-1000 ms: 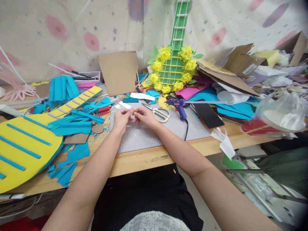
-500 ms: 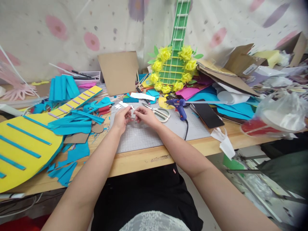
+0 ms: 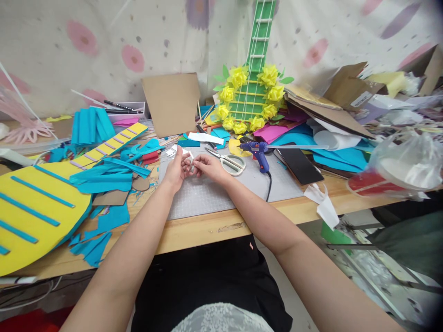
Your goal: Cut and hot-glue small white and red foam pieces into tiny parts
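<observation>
Over the grey cutting mat [image 3: 204,198], my two hands meet around a small white paper strip [image 3: 191,157]. My right hand [image 3: 210,168] pinches the strip between thumb and fingertips. Thumb raised and fingers loosely bent, my left hand [image 3: 176,171] is open beside it, its fingertips close to the right ones. Whether they touch the strip's lower end cannot be made out. Small white paper pieces [image 3: 170,152] lie behind the left hand. Scissors [image 3: 232,163] with pale handles lie just right of my right hand, and a longer white strip [image 3: 201,138] lies behind.
A blue glue gun [image 3: 258,154] and a black phone [image 3: 300,163] are on the right. A green guitar shape with yellow flowers [image 3: 247,101] stands at the back. On the left lie a yellow guitar shape [image 3: 41,207] and blue paper scraps [image 3: 104,177]. A bagged tub [image 3: 387,177] sits far right.
My left thumb has lifted upward off the fingers, and the left hand has opened. My right hand keeps its pinch on the white strip, nearly in place.
</observation>
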